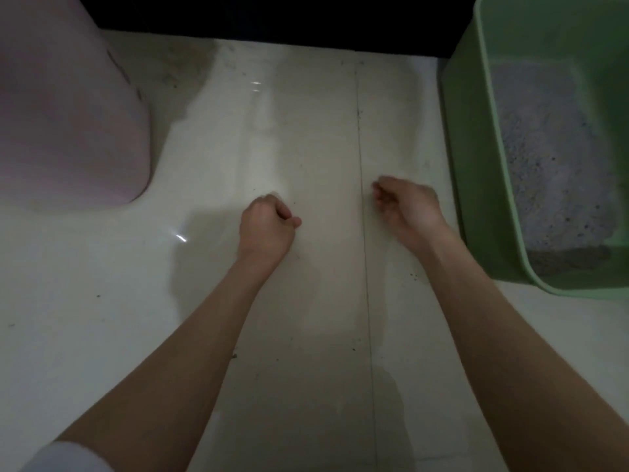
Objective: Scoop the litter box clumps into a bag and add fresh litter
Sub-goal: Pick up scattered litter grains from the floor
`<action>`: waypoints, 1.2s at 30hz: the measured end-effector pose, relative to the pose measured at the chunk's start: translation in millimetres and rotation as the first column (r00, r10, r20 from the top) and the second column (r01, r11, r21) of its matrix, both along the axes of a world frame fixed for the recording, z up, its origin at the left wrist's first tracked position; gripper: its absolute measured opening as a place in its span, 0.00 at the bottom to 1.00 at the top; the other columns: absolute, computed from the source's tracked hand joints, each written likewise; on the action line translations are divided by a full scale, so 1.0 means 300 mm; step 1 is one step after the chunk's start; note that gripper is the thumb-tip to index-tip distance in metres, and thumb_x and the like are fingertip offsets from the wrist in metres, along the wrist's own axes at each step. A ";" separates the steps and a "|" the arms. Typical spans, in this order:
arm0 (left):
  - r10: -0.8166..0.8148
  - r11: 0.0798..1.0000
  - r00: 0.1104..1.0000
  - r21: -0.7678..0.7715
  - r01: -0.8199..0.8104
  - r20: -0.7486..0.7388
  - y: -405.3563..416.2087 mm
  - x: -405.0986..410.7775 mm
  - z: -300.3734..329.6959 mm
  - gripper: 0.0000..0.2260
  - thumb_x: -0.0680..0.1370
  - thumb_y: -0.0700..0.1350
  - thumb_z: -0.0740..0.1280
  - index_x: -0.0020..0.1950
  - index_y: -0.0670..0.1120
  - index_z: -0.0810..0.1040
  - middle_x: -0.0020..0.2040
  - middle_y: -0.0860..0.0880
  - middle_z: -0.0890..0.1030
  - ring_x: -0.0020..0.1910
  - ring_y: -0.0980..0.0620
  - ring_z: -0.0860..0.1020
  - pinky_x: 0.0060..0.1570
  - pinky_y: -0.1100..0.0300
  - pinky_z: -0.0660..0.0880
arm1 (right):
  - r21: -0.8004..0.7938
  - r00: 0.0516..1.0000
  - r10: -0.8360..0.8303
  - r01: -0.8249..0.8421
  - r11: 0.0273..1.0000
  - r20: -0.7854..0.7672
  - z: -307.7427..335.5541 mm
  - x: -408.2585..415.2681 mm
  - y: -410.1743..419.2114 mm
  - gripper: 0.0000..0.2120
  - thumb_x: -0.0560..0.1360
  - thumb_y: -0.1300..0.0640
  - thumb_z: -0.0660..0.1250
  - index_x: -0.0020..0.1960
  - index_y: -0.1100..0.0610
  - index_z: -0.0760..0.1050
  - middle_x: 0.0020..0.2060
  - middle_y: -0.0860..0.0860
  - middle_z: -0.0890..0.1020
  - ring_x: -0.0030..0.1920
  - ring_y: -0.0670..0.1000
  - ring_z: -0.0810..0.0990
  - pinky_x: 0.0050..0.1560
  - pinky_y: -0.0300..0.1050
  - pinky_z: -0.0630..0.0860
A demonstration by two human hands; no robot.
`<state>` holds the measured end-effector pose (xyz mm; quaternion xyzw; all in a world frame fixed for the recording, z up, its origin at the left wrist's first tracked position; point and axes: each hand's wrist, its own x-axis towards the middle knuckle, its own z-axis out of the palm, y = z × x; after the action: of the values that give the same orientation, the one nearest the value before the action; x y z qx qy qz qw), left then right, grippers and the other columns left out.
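A green litter box [476,165] stands on the floor at the right, with pale grey litter [551,172] and a darker patch near its front wall. A thin clear plastic bag [306,131] is spread over the floor in the middle, shown only by glints and faint edges. My left hand [267,226] is curled into a fist with the thumb pinched against the fingers on the bag's film. My right hand [405,206], just left of the litter box, has its fingers curled and pinches the same film. No scoop is in view.
A large rounded pink container [68,114] stands at the left. The pale tiled floor [85,335] has a grout line down the middle and scattered litter grains. A dark wall base [272,18] runs along the far edge.
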<state>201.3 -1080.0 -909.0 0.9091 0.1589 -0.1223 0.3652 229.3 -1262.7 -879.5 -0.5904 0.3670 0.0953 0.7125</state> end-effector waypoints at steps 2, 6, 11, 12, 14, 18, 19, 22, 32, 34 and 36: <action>0.078 0.994 0.995 -0.080 -0.073 0.063 0.007 -0.017 0.020 0.03 0.71 0.38 0.69 0.44 0.40 0.79 0.40 0.46 0.78 0.42 0.49 0.76 0.40 0.66 0.64 | 0.310 1.000 -0.029 0.029 0.950 -0.004 0.029 -0.078 0.029 0.11 0.75 0.71 0.59 0.37 0.63 0.74 0.26 0.53 0.80 0.27 0.45 0.78 0.30 0.33 0.75; 0.211 0.977 0.949 -0.061 -0.202 0.234 0.089 0.004 0.034 0.07 0.72 0.40 0.69 0.49 0.38 0.79 0.45 0.42 0.81 0.46 0.46 0.78 0.48 0.62 0.67 | 0.426 0.999 -0.048 0.042 0.904 0.003 0.054 -0.212 0.024 0.12 0.76 0.70 0.55 0.40 0.62 0.74 0.27 0.51 0.81 0.29 0.45 0.79 0.32 0.33 0.77; 0.159 0.986 0.976 0.029 -0.165 0.148 0.145 0.066 0.027 0.11 0.73 0.42 0.70 0.53 0.39 0.79 0.51 0.40 0.81 0.53 0.43 0.78 0.57 0.58 0.68 | 0.359 0.992 -0.094 0.120 0.926 -0.089 0.057 -0.295 -0.032 0.12 0.78 0.63 0.56 0.38 0.60 0.73 0.23 0.49 0.78 0.25 0.43 0.74 0.26 0.31 0.68; 0.132 0.989 0.978 0.039 -0.140 0.160 0.141 0.067 0.027 0.10 0.73 0.42 0.69 0.52 0.39 0.79 0.51 0.40 0.82 0.53 0.43 0.78 0.57 0.58 0.67 | 0.340 0.990 -0.099 0.128 0.932 -0.103 0.053 -0.305 -0.044 0.13 0.79 0.62 0.56 0.38 0.60 0.73 0.22 0.49 0.77 0.23 0.43 0.72 0.24 0.31 0.66; 0.092 0.993 0.978 0.057 -0.104 0.190 0.134 0.063 0.029 0.08 0.74 0.41 0.68 0.50 0.39 0.80 0.50 0.40 0.82 0.53 0.43 0.78 0.55 0.58 0.67 | 0.286 0.986 -0.121 0.149 0.947 -0.113 0.040 -0.326 -0.072 0.13 0.79 0.61 0.56 0.38 0.60 0.73 0.21 0.48 0.75 0.21 0.42 0.70 0.21 0.32 0.63; 0.045 0.994 0.981 0.087 -0.062 0.190 0.130 0.067 0.039 0.07 0.75 0.40 0.65 0.47 0.39 0.82 0.48 0.39 0.83 0.51 0.41 0.79 0.53 0.58 0.68 | 0.060 0.972 -0.216 0.222 0.973 -0.092 0.013 -0.382 -0.133 0.12 0.78 0.64 0.58 0.37 0.61 0.74 0.21 0.48 0.74 0.21 0.43 0.68 0.22 0.32 0.62; 0.030 0.994 0.984 0.102 -0.048 0.176 0.128 0.072 0.043 0.08 0.75 0.40 0.64 0.47 0.39 0.82 0.48 0.38 0.82 0.51 0.41 0.79 0.52 0.58 0.69 | -0.024 0.970 -0.225 0.223 0.974 -0.091 0.007 -0.398 -0.146 0.12 0.77 0.64 0.59 0.36 0.60 0.74 0.22 0.48 0.74 0.23 0.44 0.68 0.23 0.33 0.62; 0.021 0.991 0.993 0.127 -0.035 0.116 0.120 0.080 0.064 0.10 0.75 0.40 0.62 0.45 0.38 0.81 0.45 0.36 0.82 0.50 0.39 0.78 0.50 0.57 0.71 | -0.389 0.980 -0.145 0.083 0.917 -0.133 -0.031 -0.441 -0.182 0.13 0.76 0.62 0.63 0.33 0.57 0.74 0.28 0.52 0.73 0.30 0.48 0.68 0.33 0.40 0.65; 0.204 0.976 0.976 0.058 -0.208 0.080 0.083 -0.012 0.088 0.10 0.75 0.44 0.59 0.40 0.43 0.79 0.44 0.39 0.82 0.48 0.41 0.79 0.51 0.59 0.73 | -0.756 0.973 0.206 -0.210 0.621 -0.101 -0.043 -0.440 -0.130 0.05 0.70 0.64 0.70 0.43 0.65 0.78 0.34 0.53 0.77 0.38 0.50 0.74 0.40 0.37 0.66; 0.240 0.970 0.969 0.026 -0.242 0.063 0.091 -0.022 0.090 0.07 0.74 0.43 0.61 0.39 0.45 0.77 0.45 0.40 0.83 0.49 0.42 0.79 0.51 0.60 0.73 | -0.753 0.975 0.192 -0.212 0.623 -0.115 -0.047 -0.435 -0.128 0.04 0.70 0.63 0.69 0.42 0.65 0.79 0.37 0.56 0.81 0.39 0.51 0.76 0.41 0.36 0.67; 0.254 0.967 0.966 -0.010 -0.254 0.040 0.102 -0.024 0.093 0.04 0.74 0.43 0.64 0.40 0.47 0.77 0.45 0.42 0.83 0.49 0.45 0.79 0.52 0.61 0.72 | -0.744 0.976 0.174 -0.213 0.633 -0.132 -0.044 -0.430 -0.126 0.05 0.72 0.63 0.68 0.43 0.64 0.81 0.40 0.58 0.84 0.43 0.54 0.79 0.41 0.34 0.65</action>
<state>194.1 -1049.5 -881.1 0.8827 0.2660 -0.0562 0.3833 100.3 -1300.4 -892.7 -0.8659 0.3246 0.0242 0.3799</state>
